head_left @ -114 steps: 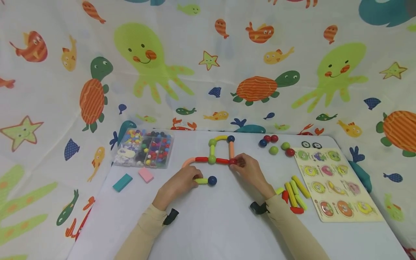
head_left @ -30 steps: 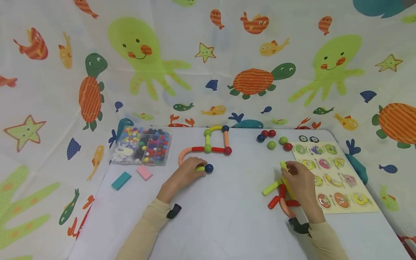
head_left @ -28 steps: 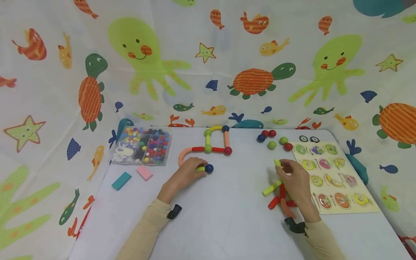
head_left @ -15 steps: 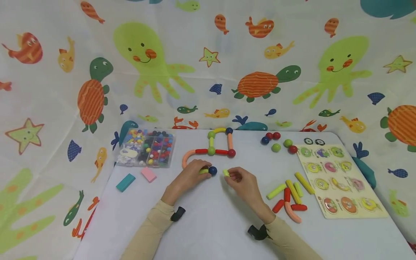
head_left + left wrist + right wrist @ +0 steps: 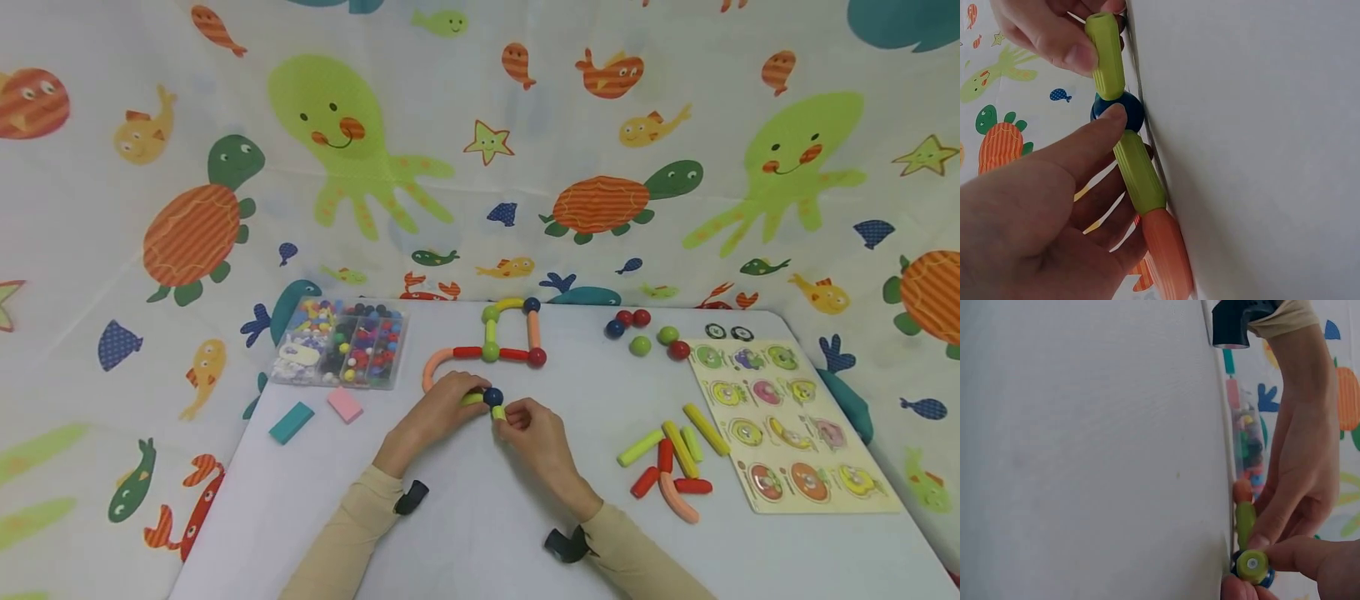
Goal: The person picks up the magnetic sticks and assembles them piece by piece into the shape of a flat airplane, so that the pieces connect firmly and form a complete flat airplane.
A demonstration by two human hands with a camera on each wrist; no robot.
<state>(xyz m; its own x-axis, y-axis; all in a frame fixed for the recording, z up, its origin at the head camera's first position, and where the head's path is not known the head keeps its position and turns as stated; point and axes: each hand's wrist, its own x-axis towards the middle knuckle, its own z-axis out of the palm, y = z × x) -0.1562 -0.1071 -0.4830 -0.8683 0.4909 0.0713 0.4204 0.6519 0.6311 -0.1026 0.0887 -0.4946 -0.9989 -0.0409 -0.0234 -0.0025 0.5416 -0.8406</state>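
Note:
My left hand (image 5: pixel 435 415) pinches a dark blue ball (image 5: pixel 1132 112), its thumb on the ball and its fingers behind. From that ball a light green rod (image 5: pixel 1139 174) runs to a curved coral rod (image 5: pixel 1169 253), part of a figure of rods and balls lying on the table. My right hand (image 5: pixel 542 442) pinches a short light green rod (image 5: pixel 1107 59) between thumb and fingers, its end touching the blue ball. In the right wrist view, this short rod (image 5: pixel 1252 564) is seen end-on. The figure continues through a red rod (image 5: pixel 468 352) and green ball (image 5: pixel 490 351) to a closed loop.
Loose red, yellow, green and coral rods (image 5: pixel 681 450) lie right, before a wooden puzzle board (image 5: pixel 795 333). Several balls (image 5: pixel 640 346) sit at the back right. A bead box (image 5: pixel 397 367), teal block (image 5: pixel 292 422) and pink block (image 5: pixel 345 405) are left.
My right hand left the figure's red ball, picked a short light green rod from the right-hand pile and brought it left to the blue ball. My left hand stayed near the ball, shifting slightly.

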